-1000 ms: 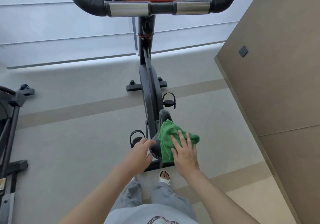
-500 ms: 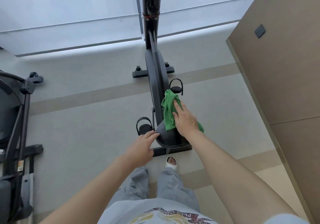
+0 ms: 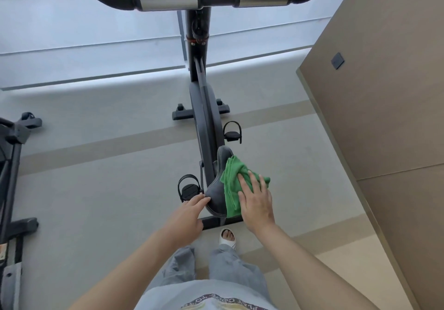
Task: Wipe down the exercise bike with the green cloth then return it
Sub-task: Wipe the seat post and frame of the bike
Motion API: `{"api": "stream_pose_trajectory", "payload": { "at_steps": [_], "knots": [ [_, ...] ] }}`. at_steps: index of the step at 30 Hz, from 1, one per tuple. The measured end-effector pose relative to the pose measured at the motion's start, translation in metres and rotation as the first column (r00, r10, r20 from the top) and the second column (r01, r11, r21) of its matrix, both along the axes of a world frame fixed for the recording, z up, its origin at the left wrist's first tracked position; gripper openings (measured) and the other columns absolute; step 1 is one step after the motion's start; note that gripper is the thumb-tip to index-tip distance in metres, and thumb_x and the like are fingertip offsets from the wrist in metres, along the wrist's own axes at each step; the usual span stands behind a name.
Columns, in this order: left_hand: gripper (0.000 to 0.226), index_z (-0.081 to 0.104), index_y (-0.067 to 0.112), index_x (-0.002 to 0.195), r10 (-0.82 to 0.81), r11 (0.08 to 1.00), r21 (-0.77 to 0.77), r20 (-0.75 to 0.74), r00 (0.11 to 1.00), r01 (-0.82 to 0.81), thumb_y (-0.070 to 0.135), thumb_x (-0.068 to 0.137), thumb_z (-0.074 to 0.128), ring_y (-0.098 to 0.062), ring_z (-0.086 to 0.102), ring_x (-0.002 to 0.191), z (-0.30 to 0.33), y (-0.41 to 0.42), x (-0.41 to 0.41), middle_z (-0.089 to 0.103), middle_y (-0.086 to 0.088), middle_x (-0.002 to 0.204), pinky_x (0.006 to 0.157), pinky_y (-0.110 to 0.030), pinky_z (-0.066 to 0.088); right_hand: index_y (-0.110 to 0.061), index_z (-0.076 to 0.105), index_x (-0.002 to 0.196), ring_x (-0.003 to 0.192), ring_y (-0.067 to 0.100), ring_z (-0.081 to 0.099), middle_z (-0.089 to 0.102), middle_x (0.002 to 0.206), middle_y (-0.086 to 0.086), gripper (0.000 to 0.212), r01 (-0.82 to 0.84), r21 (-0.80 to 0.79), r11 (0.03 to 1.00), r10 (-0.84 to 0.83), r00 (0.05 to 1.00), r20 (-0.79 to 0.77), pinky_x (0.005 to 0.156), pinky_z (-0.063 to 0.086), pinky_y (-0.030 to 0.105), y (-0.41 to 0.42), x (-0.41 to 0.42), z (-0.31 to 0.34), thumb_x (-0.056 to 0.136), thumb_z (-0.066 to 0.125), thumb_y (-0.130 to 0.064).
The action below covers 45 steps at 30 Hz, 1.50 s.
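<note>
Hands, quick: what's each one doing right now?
Left hand: open, fingertips touching the left edge of the saddle.
Right hand: open, fingers flat, pressing the green cloth onto the saddle.

Open floor (image 3: 96, 201) lies left of the exercise bike (image 3: 204, 117); the tan wall panel (image 3: 384, 93) closes the right side, leaving a narrower strip. A second machine (image 3: 12, 177) stands far left.
</note>
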<state>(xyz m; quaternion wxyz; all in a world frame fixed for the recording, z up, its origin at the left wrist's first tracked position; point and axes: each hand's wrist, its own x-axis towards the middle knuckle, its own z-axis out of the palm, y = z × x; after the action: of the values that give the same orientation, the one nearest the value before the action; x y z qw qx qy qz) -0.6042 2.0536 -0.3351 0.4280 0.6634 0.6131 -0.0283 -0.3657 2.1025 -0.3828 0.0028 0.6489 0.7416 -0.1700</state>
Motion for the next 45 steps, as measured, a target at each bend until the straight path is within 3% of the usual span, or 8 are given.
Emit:
{"api": "stream_pose_trajectory", "payload": {
  "at_steps": [7, 11, 17, 25, 29, 33, 40, 45],
  "knots": [
    [0.074, 0.031, 0.024, 0.163, 0.012, 1.000, -0.002, -0.015, 1.000, -0.012, 0.005, 0.094, 0.050, -0.019, 0.037, 0.149, 0.002, 0.002, 0.004, 0.024, 0.009, 0.170, 0.117, -0.029, 0.033, -0.028, 0.044, 0.154, 0.121, 0.033, 0.057, 0.058, 0.143, 0.004, 0.047, 0.081, -0.128, 0.988, -0.092, 0.992, -0.083, 0.092, 0.053, 0.049, 0.053, -0.004, -0.001, 0.110, 0.032, -0.039],
    [0.074, 0.032, 0.021, 0.162, 0.007, 1.000, -0.018, -0.028, 1.000, -0.007, 0.003, 0.093, 0.051, -0.021, 0.038, 0.148, 0.004, 0.003, 0.006, 0.026, 0.007, 0.168, 0.116, -0.027, 0.032, -0.024, 0.057, 0.134, 0.111, 0.040, 0.064, 0.069, 0.123, 0.012, 0.036, 0.100, -0.232, 0.968, -0.143, 0.973, -0.178, 0.089, 0.051, 0.047, 0.084, -0.007, 0.002, 0.112, 0.031, -0.034],
    [0.074, 0.028, 0.024, 0.164, -0.002, 1.000, -0.027, -0.047, 0.999, 0.001, 0.008, 0.095, 0.051, -0.021, 0.040, 0.146, 0.007, 0.003, 0.005, 0.023, 0.008, 0.169, 0.114, -0.030, 0.037, -0.027, 0.056, 0.143, 0.116, 0.029, 0.058, 0.064, 0.133, 0.000, 0.037, 0.119, 0.024, 0.993, -0.117, 0.992, -0.054, 0.089, 0.049, 0.048, 0.043, -0.011, -0.001, 0.107, 0.047, -0.033],
    [0.073, 0.030, 0.029, 0.163, 0.086, 0.995, -0.048, 0.048, 0.995, -0.084, 0.005, 0.096, 0.047, -0.018, 0.046, 0.143, 0.004, -0.002, -0.003, 0.022, 0.015, 0.170, 0.110, -0.026, 0.038, -0.022, 0.067, 0.138, 0.127, 0.039, 0.056, 0.059, 0.145, 0.009, 0.038, -0.144, 0.372, 0.917, 0.159, 0.987, -0.011, 0.100, 0.049, 0.060, -0.027, -0.001, -0.014, 0.103, 0.050, -0.022],
    [0.074, 0.033, 0.032, 0.161, 0.225, 0.973, -0.089, 0.129, 0.966, -0.214, 0.002, 0.095, 0.049, -0.009, 0.048, 0.140, -0.002, -0.016, -0.014, 0.032, 0.024, 0.160, 0.098, -0.015, 0.036, -0.028, 0.054, 0.150, 0.150, 0.037, 0.041, 0.045, 0.163, 0.003, 0.047, -0.343, 0.241, 0.908, 0.342, 0.938, 0.048, 0.116, 0.036, 0.064, -0.046, -0.028, -0.012, 0.103, 0.050, -0.031],
    [0.070, 0.034, 0.030, 0.160, 0.327, 0.940, -0.134, 0.096, 0.940, -0.313, 0.008, 0.096, 0.052, -0.014, 0.062, 0.120, -0.015, -0.037, -0.034, 0.040, 0.014, 0.161, 0.100, -0.031, 0.049, -0.034, 0.042, 0.158, 0.160, 0.033, 0.022, 0.028, 0.172, 0.000, 0.054, -0.342, 0.133, 0.930, 0.335, 0.939, 0.074, 0.123, 0.023, 0.063, -0.030, -0.047, -0.011, 0.105, 0.042, -0.046],
    [0.064, 0.034, 0.028, 0.161, 0.340, 0.936, -0.116, 0.060, 0.938, -0.332, 0.016, 0.101, 0.053, -0.014, 0.050, 0.139, -0.009, -0.045, -0.051, 0.034, 0.016, 0.165, 0.112, -0.029, 0.042, -0.033, 0.055, 0.149, 0.161, 0.033, 0.010, 0.024, 0.172, -0.002, 0.044, -0.295, -0.031, 0.955, 0.296, 0.951, 0.088, 0.121, 0.028, 0.066, 0.082, -0.078, -0.007, 0.107, 0.041, -0.038],
    [0.063, 0.036, 0.029, 0.160, 0.344, 0.938, -0.075, 0.070, 0.936, -0.339, 0.018, 0.101, 0.053, -0.013, 0.051, 0.138, -0.006, -0.048, -0.050, 0.033, 0.018, 0.165, 0.108, -0.028, 0.042, -0.027, 0.068, 0.131, 0.151, 0.035, 0.023, 0.037, 0.161, 0.003, 0.032, -0.242, -0.121, 0.963, 0.243, 0.970, 0.000, 0.109, 0.047, 0.056, 0.124, -0.087, -0.002, 0.103, 0.054, -0.032]
  ]
}}
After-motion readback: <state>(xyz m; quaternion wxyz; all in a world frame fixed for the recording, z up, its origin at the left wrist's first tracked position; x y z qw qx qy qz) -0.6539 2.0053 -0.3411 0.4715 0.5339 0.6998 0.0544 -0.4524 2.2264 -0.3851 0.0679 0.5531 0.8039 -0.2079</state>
